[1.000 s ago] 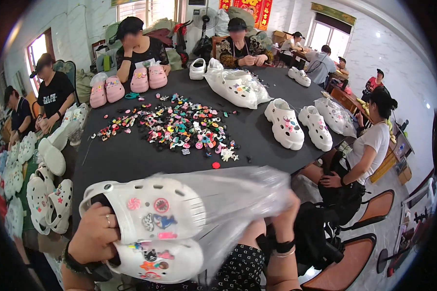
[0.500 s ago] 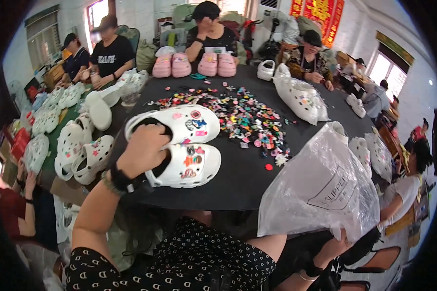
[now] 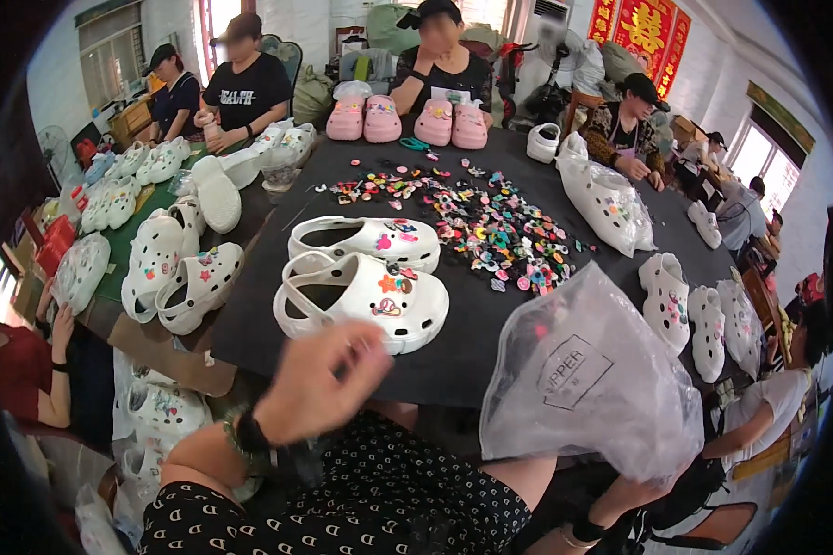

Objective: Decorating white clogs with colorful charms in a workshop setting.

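A pair of white clogs lies on the black table in front of me, toes to the right. The nearer clog [image 3: 415, 316] and the farther clog [image 3: 352, 238] both carry coloured charms. Just below the nearer clog is my left hand [image 3: 317, 379], blurred, its fingers loosely curled and apart, with nothing seen in them. A clear plastic bag [image 3: 528, 421] with a printed box on it hangs at the table's front right. My right hand [image 3: 646, 492] grips its lower edge; the bag partly covers those fingers. No shoe shows inside the bag.
Loose charms [image 3: 504, 227] are heaped mid-table. Pink clogs [image 3: 435, 125] and teal scissors [image 3: 415, 144] stand beyond. A bagged white clog [image 3: 611, 199] and loose white clogs [image 3: 665, 301] sit right. More white clogs [image 3: 199, 287] fill the left table. Several people sit around.
My left hand has let go of the white clogs and drawn back toward me. The clogs now rest on the table. The bag has shifted slightly left and down in my right hand.
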Motion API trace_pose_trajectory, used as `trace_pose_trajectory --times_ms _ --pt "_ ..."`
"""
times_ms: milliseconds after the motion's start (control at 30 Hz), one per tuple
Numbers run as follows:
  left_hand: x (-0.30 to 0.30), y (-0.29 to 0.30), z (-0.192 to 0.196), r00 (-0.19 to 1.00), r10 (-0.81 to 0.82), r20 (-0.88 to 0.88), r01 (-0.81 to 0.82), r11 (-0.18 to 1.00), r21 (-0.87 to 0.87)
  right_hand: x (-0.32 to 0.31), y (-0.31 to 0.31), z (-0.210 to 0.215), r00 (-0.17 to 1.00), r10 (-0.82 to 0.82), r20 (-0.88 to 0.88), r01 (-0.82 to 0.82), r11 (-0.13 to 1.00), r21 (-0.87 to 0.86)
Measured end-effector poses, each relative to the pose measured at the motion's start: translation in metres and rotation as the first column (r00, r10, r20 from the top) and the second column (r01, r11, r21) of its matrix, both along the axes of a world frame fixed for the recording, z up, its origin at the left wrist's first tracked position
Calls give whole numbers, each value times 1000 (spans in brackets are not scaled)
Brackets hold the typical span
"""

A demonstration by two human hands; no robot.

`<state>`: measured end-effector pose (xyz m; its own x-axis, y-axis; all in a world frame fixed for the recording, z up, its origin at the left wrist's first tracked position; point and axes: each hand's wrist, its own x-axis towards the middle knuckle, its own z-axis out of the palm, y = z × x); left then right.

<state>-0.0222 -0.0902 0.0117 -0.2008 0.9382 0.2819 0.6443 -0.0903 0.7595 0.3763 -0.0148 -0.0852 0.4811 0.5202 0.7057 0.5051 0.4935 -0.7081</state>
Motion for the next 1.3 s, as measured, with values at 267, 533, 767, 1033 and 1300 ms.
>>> trace_pose_trajectory --times_ms 267,533,767,1033,1300 --pt "51 -8 -91 343 -361 867 637 768 68 -101 -38 33 642 726 246 -609 678 -413" --pt "60 11 -72 314 -163 935 435 900 11 -120 -47 49 -172 898 405 -570 244 -784" --pt "38 16 -96 611 -557 563 677 736 -6 -100 -41 80 174 919 354 -746 358 -562" --pt "54 3 -63 185 -878 442 917 316 245 -117 -9 44 57 919 -389 -881 -137 -452" --pt "70 13 -62 88 -996 -23 918 73 391 -123 -4 -18 -393 661 -639 -591 -714 -375"
